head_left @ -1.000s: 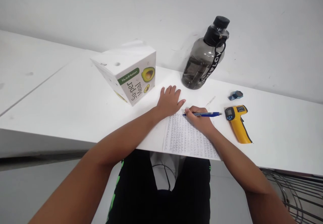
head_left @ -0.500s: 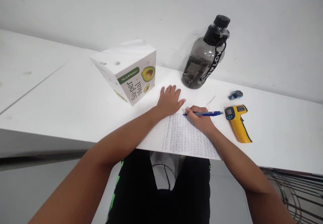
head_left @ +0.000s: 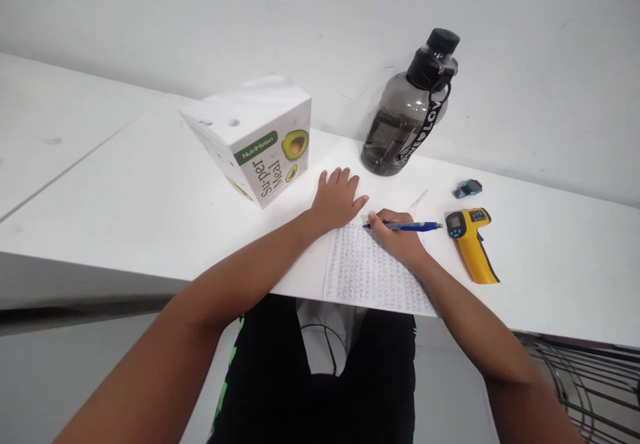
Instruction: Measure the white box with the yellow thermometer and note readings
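Note:
A sheet of paper (head_left: 370, 271) covered in rows of small handwritten marks lies at the front edge of the white table. My right hand (head_left: 400, 239) is closed around a blue pen (head_left: 423, 227), its tip pointing left at the upper part of the sheet. Whether the tip touches the paper I cannot tell. My left hand (head_left: 337, 199) rests flat with fingers spread, at the sheet's upper left corner. Just left of it stands a white box (head_left: 270, 164) with avocado pictures and a green label.
Against the wall stands a large grey water bottle (head_left: 395, 127) with a black cap and strap. To the right lie a yellow infrared thermometer (head_left: 473, 244) and a small teal device (head_left: 467, 189). A wire rack (head_left: 595, 377) is below the table's right side.
Both hands and the pen look almost the same as before. The whole view has shifted very slightly.

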`<state>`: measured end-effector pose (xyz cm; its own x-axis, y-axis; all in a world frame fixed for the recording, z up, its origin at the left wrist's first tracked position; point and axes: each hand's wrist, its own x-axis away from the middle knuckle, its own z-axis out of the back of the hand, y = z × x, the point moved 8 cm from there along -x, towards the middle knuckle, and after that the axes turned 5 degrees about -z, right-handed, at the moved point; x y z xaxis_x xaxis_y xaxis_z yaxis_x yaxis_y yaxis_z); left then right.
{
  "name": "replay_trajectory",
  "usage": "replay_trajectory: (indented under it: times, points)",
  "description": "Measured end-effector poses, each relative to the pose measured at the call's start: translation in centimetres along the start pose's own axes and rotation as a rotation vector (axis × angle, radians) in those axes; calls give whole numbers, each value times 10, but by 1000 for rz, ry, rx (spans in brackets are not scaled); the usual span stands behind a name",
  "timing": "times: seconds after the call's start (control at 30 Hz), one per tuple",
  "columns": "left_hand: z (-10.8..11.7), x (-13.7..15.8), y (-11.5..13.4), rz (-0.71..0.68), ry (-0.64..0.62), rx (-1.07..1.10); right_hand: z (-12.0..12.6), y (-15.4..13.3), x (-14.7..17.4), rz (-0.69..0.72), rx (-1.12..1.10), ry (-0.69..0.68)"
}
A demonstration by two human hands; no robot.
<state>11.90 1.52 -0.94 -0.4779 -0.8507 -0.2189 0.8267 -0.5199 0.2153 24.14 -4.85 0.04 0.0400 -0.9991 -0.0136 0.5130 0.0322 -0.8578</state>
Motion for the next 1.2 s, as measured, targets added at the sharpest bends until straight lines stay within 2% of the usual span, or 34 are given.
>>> replay_trajectory:
  times: [0.23, 0.47, 0.6, 0.7, 0.93, 1.2]
  points:
    - [1, 0, 1, -4, -5, -9, 2, -2, 1, -11, 3, 20]
    - [0, 0, 0, 2, -16, -4, 0, 1, -1, -9, -10, -40]
    - [2, 0, 1, -6, -7, -4, 8, -2, 1, -6, -13, 56]
    - [2, 0, 0, -9, -4, -3, 15, -6, 5, 41, 68, 153]
    - [3, 1, -1, -23, 29, -23, 21, -2, -2, 165, 280, 232]
    - [3, 0, -1, -33, 24, -37, 29, 19, -12, 79, 357, 307]
